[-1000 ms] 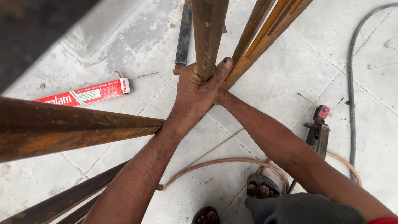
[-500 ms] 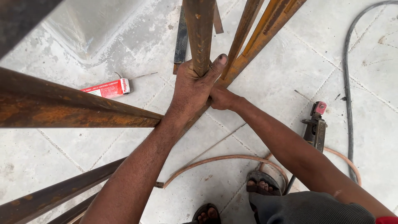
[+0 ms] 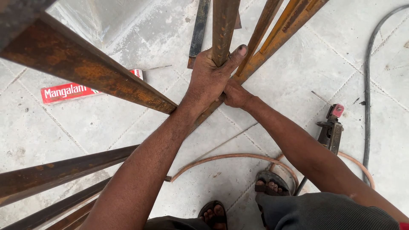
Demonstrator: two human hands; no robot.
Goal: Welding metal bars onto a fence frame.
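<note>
We count two hands, the left hand and the right hand; we see seven rusty steel bars in all; two sandalled feet show below. We find one red box; one welding electrode holder; one black cable; one copper-coloured hose.

Bright, even daylight, soft and diffuse, no hard glare off the pale tiled floor. Faint, short shadows under the curved hose (barely darker than the tiles). Sharp at centre; slightly soft on the nearest rusty bar at upper left. Mild wide-angle stretch toward the edges.
</note>
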